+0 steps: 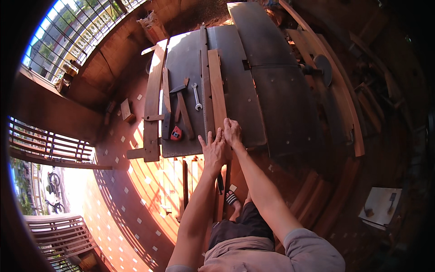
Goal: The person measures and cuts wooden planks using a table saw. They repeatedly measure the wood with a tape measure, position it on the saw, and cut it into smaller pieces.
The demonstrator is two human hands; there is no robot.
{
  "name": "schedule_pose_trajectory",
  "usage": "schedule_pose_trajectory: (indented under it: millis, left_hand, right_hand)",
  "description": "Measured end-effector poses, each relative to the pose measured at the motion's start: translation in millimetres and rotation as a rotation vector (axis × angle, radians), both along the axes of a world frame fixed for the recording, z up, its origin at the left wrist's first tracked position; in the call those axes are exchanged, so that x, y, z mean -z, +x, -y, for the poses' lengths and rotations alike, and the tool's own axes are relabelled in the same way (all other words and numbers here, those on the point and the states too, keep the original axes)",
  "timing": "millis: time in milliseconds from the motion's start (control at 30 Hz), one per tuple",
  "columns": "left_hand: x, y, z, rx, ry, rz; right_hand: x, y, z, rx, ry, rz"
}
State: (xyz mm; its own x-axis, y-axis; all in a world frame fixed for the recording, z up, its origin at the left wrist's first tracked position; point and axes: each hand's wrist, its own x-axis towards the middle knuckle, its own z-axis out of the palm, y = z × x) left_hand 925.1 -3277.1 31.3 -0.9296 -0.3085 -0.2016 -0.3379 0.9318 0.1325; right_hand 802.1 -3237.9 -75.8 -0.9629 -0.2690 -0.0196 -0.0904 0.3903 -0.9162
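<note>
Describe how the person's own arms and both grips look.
The left arm and right arm are bare below short greyish sleeves. The left grip and right grip are bare too, without gloves; no watch, bracelet or cable shows on either wrist.

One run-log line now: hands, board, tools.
left hand: spread over near end of wooden board | right hand: curled at its right edge | left of board: hammer, wrench, red tape measure

A reddish tiled floor (pixel 108 199) with small pale square insets is striped by bright sunlight at left. A brown wall (pixel 100 68) stands below a wide window with dark metal bars (pixel 68 36). Slatted brown wooden furniture (pixel 63 242) sits lower left; deep shadow covers the far right.
</note>
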Motion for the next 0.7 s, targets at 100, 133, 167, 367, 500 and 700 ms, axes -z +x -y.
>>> schedule_pose_trajectory:
  millis: [100,133,167,367,500,700]
  left_hand:
    - [8,-1,6,-0.015,-0.038,0.009]
    - [7,-7,5,-0.011,-0.030,-0.003]
    - [6,-12,3,-0.008,-0.021,-0.015]
    - [-6,-26,6,0.012,-0.050,0.046]
    - [-7,-24,12,-0.010,-0.060,0.051]
    - [-8,-42,12,0.036,-0.109,0.036]
  right_hand:
    - [-4,10,-8,-0.093,-0.010,0.040]
    - [-2,9,-10,-0.047,-0.001,0.013]
    - [-1,7,-13,-0.040,-0.002,0.011]
    - [-18,23,-43,-0.109,-0.019,0.096]
    - [-42,23,-83,-0.217,0.039,0.210]
    - [-16,-48,-198,0.078,0.182,-0.213]
